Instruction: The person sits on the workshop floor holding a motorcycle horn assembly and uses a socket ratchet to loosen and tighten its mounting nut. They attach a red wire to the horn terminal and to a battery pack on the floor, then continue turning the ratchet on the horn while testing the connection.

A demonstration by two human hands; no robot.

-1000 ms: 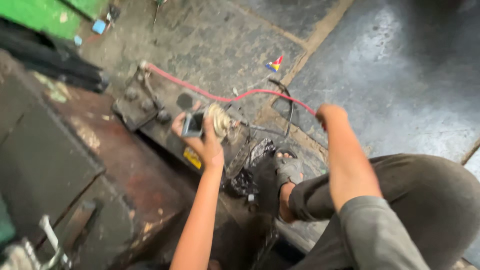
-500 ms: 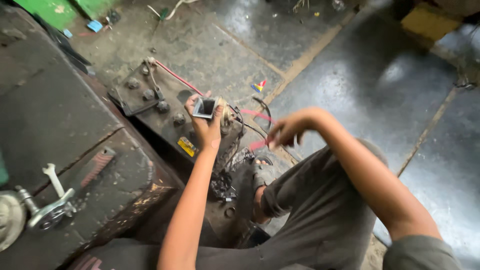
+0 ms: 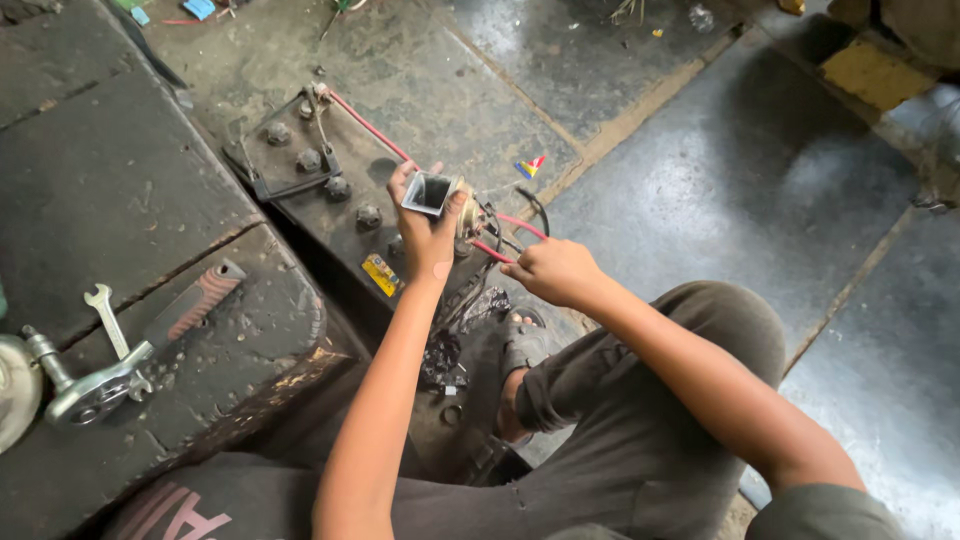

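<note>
My left hand (image 3: 428, 222) is wrapped tight round a small metal part (image 3: 436, 194), held above the old battery (image 3: 330, 195). My right hand (image 3: 552, 270) sits at four o'clock from it, fingers (image 3: 515, 268) pinched shut on the red wire (image 3: 500, 252) running up into that part.

Round metal disc (image 3: 14, 390) edge-cropped

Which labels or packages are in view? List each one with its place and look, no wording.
Yellow sticker: rectangular, on the battery side, below the left hand.
Striped scrap: small, red, yellow and blue, on the floor.
Blue scrap: top edge, on the floor.
</note>
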